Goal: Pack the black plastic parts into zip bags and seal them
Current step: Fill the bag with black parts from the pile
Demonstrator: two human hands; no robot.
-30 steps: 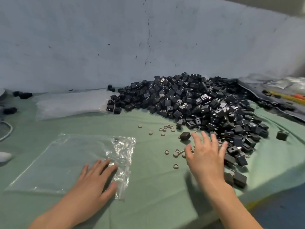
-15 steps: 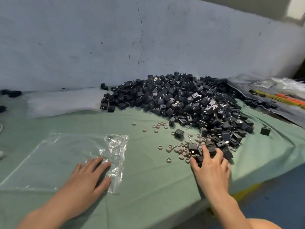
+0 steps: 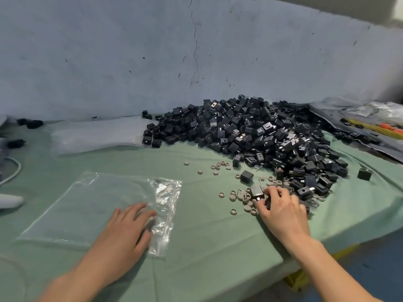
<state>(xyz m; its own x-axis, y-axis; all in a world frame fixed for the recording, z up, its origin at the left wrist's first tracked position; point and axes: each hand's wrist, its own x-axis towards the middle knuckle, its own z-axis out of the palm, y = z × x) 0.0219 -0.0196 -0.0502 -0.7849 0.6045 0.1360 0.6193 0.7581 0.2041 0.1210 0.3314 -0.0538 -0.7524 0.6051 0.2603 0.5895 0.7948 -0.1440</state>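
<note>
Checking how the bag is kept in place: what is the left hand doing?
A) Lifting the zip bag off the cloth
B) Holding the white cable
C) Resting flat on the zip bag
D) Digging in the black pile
C: the left hand lies with straight fingers on the clear zip bag, near its crumpled end, while the right hand curls over black parts.

This looks like a small packing workshop rather than a home. At 1 o'clock a bulk heap of identical black plastic parts (image 3: pixel 250 138) lies loose on a surface (image 3: pixel 207 247) draped in green cloth. A stack of clear bags (image 3: pixel 98 134) sits at 11 o'clock, 1 zip bag (image 3: pixel 98 203) at 8 o'clock, and small grey rings (image 3: pixel 242 197) are scattered near the middle. Behind stands a bare, cracked wall (image 3: pixel 130 51).
</note>
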